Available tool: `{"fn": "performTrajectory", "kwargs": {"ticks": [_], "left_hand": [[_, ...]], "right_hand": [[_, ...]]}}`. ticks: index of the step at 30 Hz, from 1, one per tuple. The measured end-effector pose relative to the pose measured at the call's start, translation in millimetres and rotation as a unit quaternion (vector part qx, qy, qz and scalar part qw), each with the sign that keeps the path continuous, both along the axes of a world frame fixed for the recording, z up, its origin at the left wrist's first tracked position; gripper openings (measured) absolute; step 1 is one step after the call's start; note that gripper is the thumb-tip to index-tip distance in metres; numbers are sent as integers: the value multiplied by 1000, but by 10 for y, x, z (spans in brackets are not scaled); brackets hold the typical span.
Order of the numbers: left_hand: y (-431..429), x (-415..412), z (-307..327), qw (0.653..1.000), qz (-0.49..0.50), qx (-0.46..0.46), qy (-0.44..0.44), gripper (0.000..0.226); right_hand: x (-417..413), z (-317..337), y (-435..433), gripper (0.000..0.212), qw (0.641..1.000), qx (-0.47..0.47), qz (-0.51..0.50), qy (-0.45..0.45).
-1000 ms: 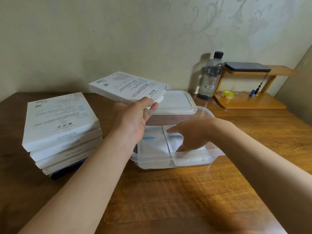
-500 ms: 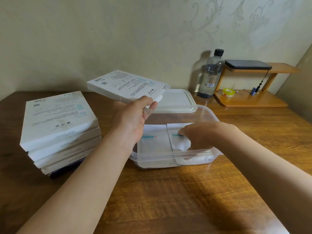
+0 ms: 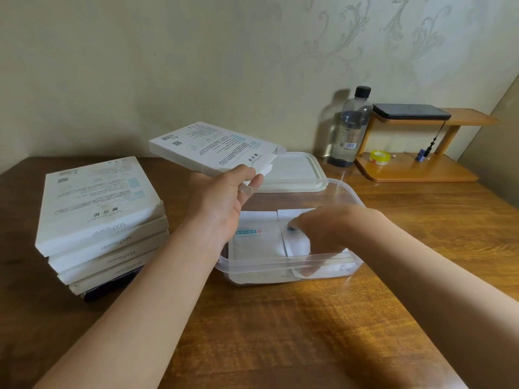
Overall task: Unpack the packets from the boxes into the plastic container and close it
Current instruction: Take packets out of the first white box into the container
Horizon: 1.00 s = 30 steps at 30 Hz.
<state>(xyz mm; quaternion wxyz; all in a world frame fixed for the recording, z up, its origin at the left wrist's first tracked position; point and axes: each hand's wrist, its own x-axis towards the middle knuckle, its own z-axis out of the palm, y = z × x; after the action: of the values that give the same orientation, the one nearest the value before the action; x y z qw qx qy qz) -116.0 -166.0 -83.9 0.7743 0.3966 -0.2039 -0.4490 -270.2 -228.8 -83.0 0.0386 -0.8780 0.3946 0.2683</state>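
Left hand (image 3: 224, 203) grips an open white box (image 3: 213, 147) by its near edge, thumb on top and fingers under, raised above the counter (image 3: 280, 332). Right hand (image 3: 323, 231) is down inside the clear plastic container (image 3: 280, 265), fingers bent onto the right packet (image 3: 297, 245); can't tell if it pinches or just presses. Left packet (image 3: 252, 245) lies flat beside it, edges touching or overlapping. Container lid (image 3: 295, 172) is off, lying just behind the container. Stack of boxes (image 3: 95, 209) sits at left. Bottle (image 3: 349, 130), wooden shelf (image 3: 415, 169) and tape roll (image 3: 379, 157) are back right.
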Motion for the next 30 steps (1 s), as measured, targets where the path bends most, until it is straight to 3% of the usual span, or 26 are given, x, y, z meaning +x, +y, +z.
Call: {"fn": "performTrajectory", "kwargs": {"ticks": [8,10,11,12,15,18,21,25,30], "left_hand": [[4,4,6,1000,-12,-2,12,40],[-2,2,10,1000,-21,-3,22,38],[-5,1,13,999,-25,-3,29,37],[-9,2,14,999,-28,-3,32,37],[-4,-4,9,999,-33,0,20,38],[8,-5,9,999,-46,-15,20,39],[3,-1,25,997,-65,-21,29,36],[-16,23,23,996,-74,-16,51,35],[-26,33,16,995,-69,-19,65,38]], "right_hand": [[-7,-5,59,85,1000,-14,-5,1],[-18,60,25,70,997,-50,-10,-50],[-17,90,-12,58,988,-83,-25,-124],[-6,114,-44,46,966,-119,-53,-224],[95,138,-32,26,848,-172,-140,-481],[230,83,21,28,779,-116,-191,-585],[296,64,-3,30,744,-96,-206,-629],[288,71,-49,33,752,-130,-182,-620],[303,67,-71,39,772,-106,-149,-608]]}}
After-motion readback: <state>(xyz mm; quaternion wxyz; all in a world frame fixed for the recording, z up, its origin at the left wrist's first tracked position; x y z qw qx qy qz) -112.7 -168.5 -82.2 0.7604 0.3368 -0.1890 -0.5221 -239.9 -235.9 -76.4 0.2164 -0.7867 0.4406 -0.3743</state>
